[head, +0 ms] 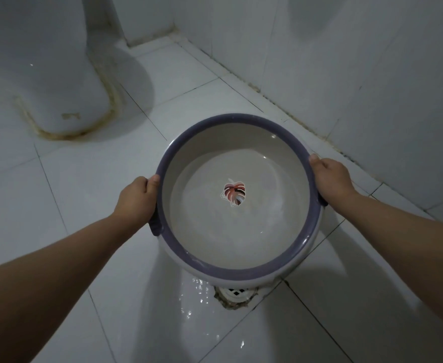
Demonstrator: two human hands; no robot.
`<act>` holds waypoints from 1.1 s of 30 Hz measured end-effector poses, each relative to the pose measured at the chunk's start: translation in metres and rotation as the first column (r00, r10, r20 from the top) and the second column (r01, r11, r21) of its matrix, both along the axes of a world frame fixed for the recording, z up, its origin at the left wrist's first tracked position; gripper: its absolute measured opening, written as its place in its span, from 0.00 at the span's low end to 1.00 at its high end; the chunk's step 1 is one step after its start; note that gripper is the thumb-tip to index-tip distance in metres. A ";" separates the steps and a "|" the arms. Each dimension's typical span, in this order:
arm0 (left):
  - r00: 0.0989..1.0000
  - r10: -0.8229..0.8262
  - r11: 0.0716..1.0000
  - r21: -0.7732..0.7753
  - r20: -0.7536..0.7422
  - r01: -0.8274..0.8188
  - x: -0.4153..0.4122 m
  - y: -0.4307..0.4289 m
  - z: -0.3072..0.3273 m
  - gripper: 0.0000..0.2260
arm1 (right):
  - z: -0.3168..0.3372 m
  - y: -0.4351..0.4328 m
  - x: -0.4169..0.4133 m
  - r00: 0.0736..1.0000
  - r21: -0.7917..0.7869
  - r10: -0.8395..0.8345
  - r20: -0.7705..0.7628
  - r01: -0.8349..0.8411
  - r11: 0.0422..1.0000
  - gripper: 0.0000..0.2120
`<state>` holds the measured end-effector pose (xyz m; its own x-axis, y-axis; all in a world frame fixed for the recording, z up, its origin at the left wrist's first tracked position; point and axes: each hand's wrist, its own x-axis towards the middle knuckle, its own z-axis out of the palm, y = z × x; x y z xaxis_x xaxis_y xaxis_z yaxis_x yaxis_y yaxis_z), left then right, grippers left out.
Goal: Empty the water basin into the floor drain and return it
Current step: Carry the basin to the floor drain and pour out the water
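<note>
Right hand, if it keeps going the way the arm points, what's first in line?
The right hand points up-left across the basin. It already grips the purple rim, so the basin blocks it at once. Beyond lies the toilet base, though depth is unclear.

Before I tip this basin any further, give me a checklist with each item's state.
1. Left hand grips the rim: ok.
2. Right hand grips the opposite rim: ok.
3. Basin sits over the floor drain: ok, near edge covers part of it.
4. Water left inside: not ok, still some.
5. Drain grate clear: cannot tell, mostly hidden.
6. Floor dry near the drain: not ok, wet.
</note>
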<state>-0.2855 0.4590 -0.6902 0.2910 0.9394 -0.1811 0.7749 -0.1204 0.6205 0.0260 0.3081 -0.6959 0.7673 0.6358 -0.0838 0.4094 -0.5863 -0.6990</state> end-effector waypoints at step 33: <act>1.000 0.006 1.000 -0.015 0.015 -0.006 0.001 -0.003 0.004 0.18 | 0.003 0.000 0.001 1.000 -0.027 0.020 0.015 -0.020 0.999 0.22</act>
